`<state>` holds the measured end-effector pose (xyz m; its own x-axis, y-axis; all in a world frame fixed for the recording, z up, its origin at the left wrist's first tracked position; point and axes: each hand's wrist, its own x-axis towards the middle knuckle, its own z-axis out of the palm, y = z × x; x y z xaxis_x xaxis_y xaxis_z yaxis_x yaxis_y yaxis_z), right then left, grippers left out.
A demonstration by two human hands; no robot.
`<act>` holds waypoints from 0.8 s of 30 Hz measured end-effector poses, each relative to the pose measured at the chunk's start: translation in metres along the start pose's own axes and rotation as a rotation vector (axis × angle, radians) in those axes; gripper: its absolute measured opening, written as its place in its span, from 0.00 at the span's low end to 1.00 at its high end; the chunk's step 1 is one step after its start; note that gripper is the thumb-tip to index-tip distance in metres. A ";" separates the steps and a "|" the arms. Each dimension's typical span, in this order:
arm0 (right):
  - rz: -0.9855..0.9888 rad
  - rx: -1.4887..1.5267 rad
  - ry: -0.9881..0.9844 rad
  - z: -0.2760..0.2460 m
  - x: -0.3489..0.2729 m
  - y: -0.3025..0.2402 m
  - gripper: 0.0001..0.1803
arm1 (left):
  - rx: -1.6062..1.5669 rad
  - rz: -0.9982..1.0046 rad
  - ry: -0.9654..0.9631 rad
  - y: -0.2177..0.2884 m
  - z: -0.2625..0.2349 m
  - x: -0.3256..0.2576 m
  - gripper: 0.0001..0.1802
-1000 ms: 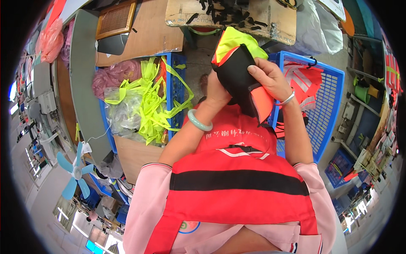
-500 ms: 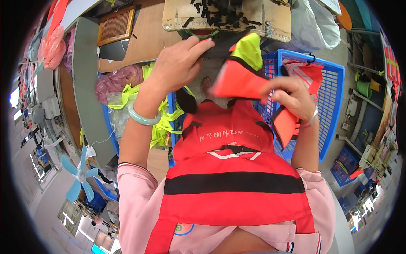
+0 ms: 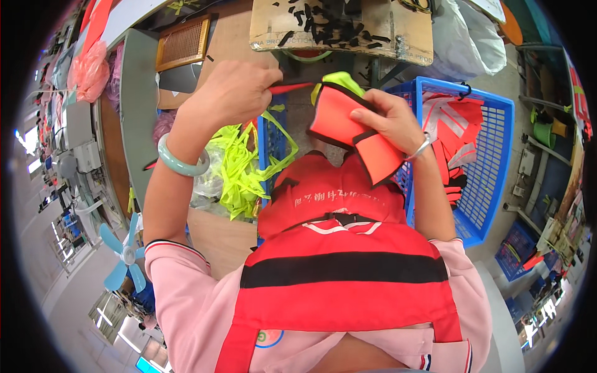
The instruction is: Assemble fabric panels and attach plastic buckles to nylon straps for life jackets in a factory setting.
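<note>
My left hand (image 3: pixel 233 93) is raised with its fingers pinched on a thin red strap (image 3: pixel 291 87) that runs to the right. My right hand (image 3: pixel 388 118) grips an orange fabric piece (image 3: pixel 348 127) with black edging and a yellow-green part at its top. Both hands are held up above a red vest (image 3: pixel 336 205) with white print that lies in front of me. A pale green bangle sits on my left wrist and a silver one on my right.
A blue plastic crate (image 3: pixel 491 155) with more orange and red pieces stands at right. A heap of yellow-green straps (image 3: pixel 239 168) lies at left. Behind are a cardboard sheet (image 3: pixel 342 25) with black strips, a white bag (image 3: pixel 466 37) and a blue fan (image 3: pixel 124 252).
My left hand has moved up and to the right, pulling the red strap taut. The orange piece has unfolded in my right hand, which has shifted slightly left.
</note>
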<state>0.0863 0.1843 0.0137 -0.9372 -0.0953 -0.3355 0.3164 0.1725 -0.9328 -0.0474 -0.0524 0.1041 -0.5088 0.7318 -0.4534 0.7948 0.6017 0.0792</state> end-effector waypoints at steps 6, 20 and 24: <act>-0.141 -0.691 0.125 -0.028 0.010 -0.020 0.21 | -0.442 0.036 -0.405 -0.027 0.026 0.031 0.24; -0.121 -0.856 0.101 -0.097 0.095 -0.018 0.23 | -0.071 0.091 -0.290 -0.068 -0.012 0.137 0.29; -0.069 -0.755 0.081 -0.110 0.118 -0.017 0.22 | -0.179 0.003 -0.356 -0.077 -0.023 0.157 0.33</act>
<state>-0.0453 0.2786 0.0043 -0.9683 -0.0632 -0.2418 0.0974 0.7955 -0.5981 -0.1957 0.0233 0.0472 -0.3352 0.5954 -0.7302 0.7098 0.6692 0.2199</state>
